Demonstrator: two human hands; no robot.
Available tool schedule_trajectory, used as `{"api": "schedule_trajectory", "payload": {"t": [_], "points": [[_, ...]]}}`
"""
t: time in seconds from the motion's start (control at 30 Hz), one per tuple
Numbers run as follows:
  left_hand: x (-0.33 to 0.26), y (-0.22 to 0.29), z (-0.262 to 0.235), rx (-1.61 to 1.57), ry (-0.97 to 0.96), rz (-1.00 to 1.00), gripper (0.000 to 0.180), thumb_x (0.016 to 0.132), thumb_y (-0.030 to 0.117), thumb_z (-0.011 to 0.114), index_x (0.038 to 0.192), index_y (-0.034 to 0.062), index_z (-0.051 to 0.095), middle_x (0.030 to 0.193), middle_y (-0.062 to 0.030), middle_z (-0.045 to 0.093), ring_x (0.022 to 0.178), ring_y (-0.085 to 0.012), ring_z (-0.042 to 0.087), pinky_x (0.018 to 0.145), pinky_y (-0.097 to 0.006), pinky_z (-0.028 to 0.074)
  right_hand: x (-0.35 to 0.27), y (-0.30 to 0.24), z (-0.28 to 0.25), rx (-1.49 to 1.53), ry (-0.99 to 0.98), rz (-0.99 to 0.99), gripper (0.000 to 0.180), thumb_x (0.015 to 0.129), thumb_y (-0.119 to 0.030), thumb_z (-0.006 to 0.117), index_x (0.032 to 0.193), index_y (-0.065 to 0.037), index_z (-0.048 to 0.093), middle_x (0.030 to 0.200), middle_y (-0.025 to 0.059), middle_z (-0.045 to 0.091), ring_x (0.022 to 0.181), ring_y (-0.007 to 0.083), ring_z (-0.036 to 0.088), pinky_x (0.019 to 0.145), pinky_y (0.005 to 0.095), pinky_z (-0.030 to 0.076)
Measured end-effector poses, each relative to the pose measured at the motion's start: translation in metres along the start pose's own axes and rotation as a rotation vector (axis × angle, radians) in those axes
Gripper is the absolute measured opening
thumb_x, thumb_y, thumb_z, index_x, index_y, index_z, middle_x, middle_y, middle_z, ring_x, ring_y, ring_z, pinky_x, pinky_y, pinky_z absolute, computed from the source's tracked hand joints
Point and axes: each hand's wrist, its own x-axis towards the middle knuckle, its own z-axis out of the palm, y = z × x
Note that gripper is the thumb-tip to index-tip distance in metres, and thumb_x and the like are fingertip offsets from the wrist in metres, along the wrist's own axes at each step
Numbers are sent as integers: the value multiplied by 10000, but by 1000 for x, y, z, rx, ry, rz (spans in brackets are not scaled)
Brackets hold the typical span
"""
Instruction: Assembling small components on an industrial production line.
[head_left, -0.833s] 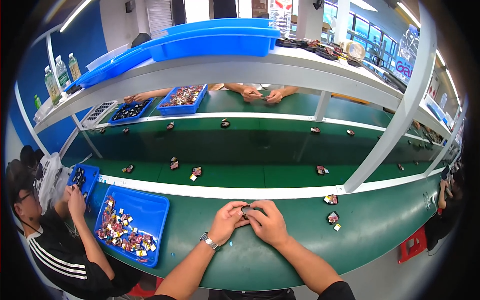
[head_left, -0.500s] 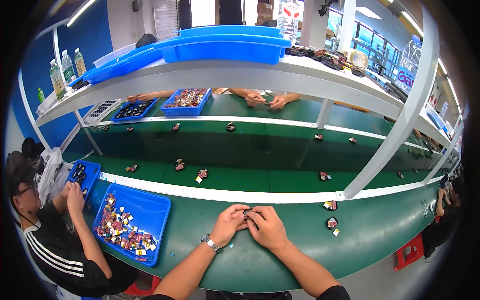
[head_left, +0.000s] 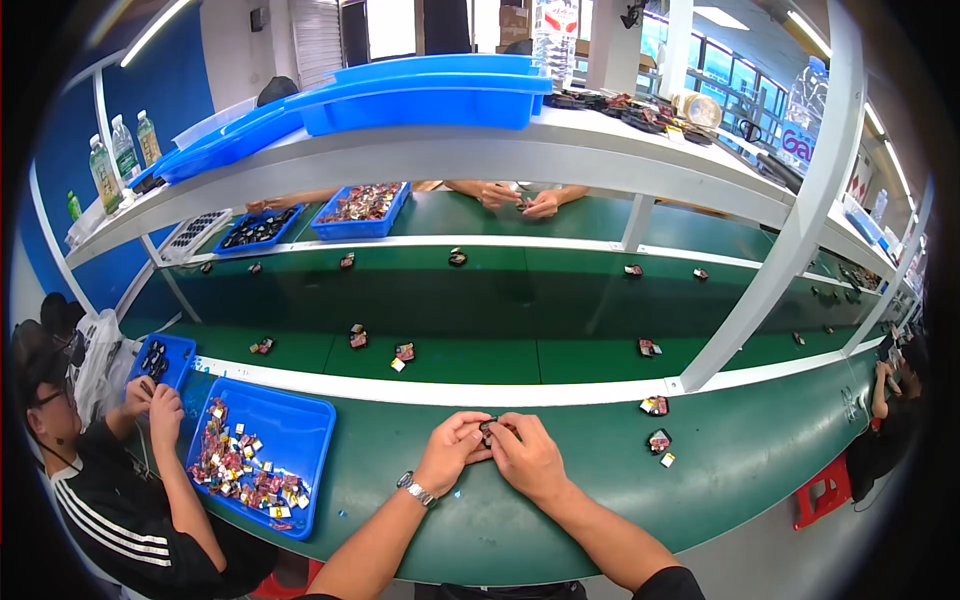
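Over the green bench, the fingertips of my left hand point(head_left: 450, 455) and my right hand point(head_left: 530, 460) meet on a small black part point(head_left: 487, 432). Both hands are closed on it, and the fingers cover most of it, so its exact kind cannot be made out. A silver watch is on my left wrist. To the left stands a blue tray point(head_left: 322, 450) of loose small red pieces with white and yellow tabs. Right of my hands lie two small black-and-red assemblies, one point(head_left: 655, 406) by the white rail and another point(head_left: 659, 441) nearer me, beside a small white-and-yellow piece point(head_left: 667, 460).
Beyond the white rail point(head_left: 450, 391), a sunken green strip point(head_left: 480, 345) carries several similar assemblies. A white shelf point(head_left: 420, 150) with blue trays point(head_left: 420, 105) spans overhead, held by a slanted post point(head_left: 765, 270). A co-worker point(head_left: 120, 490) sits at left beside another blue tray point(head_left: 188, 372).
The view has shifted slightly. My hands stay together on the black part, with the fingers moved a little. The left co-worker's hands have lowered slightly.
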Motion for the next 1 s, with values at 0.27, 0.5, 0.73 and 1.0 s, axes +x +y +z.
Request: {"api": "schedule_trajectory", "payload": {"t": [0.27, 0.5, 0.73, 1.0], "points": [[-2, 0, -2, -4, -7, -1, 247, 1021, 42, 480, 1265, 10, 500, 1194, -102, 645, 1086, -188, 647, 947, -371, 560, 3, 3, -4, 29, -27, -13, 226, 736, -15, 715, 955, -35, 664, 991, 75, 609, 889, 253, 619, 701, 348, 554], [-3, 5, 2, -17, -22, -7, 262, 1020, 39, 479, 1280, 16, 496, 1200, -112, 644, 1089, -200, 649, 955, -388, 561, 8, 14, -16, 190, -117, -40, 229, 719, -15, 734, 925, -68, 652, 967, 59, 619, 883, 266, 611, 752, 368, 524], [-1, 1, -3, -21, -79, 61, 206, 1013, 43, 506, 1215, 3, 517, 1158, -134, 648, 1084, -238, 656, 947, -436, 582, 7, 25, -18, 448, -219, 131, 170, 773, -5, 721, 919, -68, 662, 912, 53, 647, 909, 261, 604, 775, 362, 515], [0, -2, -8, -14, -175, 45, 125, 1002, 37, 529, 1112, -6, 571, 1135, -111, 614, 1077, -237, 651, 956, -456, 583, 8, 39, -27, 718, -379, 365, 95, 840, -55, 721, 930, -82, 707, 889, 42, 674, 870, 189, 613, 773, 319, 505]]}}
